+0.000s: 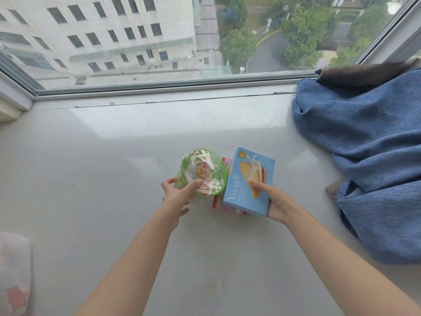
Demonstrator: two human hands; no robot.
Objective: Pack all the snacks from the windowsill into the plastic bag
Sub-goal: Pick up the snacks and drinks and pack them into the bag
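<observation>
Pale windowsill [114,167] under a wide window; broad bare surface to the left and toward the glass. Blue curtain [364,156] heaped along the right edge. Blue biscuit box [246,179], mid-sill, long axis running away toward the window, gripped at its near right corner by the right hand [276,202]. Green noodle bowl [205,173] just left, tilted, lid facing up, held by the left hand [176,195]. Red packet [224,205] partly hidden beneath both.

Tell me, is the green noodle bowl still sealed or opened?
Sealed: clear wrap covers the green noodle bowl, lid on, held by the left hand.
</observation>
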